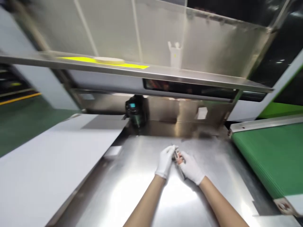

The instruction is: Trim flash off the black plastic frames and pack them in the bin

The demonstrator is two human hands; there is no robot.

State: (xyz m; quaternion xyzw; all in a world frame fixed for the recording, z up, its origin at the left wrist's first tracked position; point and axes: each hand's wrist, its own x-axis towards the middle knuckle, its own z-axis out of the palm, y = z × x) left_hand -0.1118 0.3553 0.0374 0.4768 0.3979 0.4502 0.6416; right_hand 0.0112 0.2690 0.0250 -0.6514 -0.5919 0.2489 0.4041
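Over the middle of a shiny metal tabletop (132, 164), my two white-gloved hands meet at one small grey, metal-looking piece (176, 154). My left hand (165, 160) pinches its upper left end with closed fingers. From the right, my right hand (190, 167) closes its fingers around the other side. Orange-brown patches show by the right fingers; whether they are bare fingertips or part of the piece, I cannot tell. A darker grey length extends below the right hand, and blur hides its exact shape.
A white board (59, 157) lies along the left side. At the back stands a black device (136, 112) with a small cyan screen. A green conveyor belt (272, 151) runs on the right. Above, a metal shelf (161, 73) carries a pale round disc (109, 60) and yellow strips.
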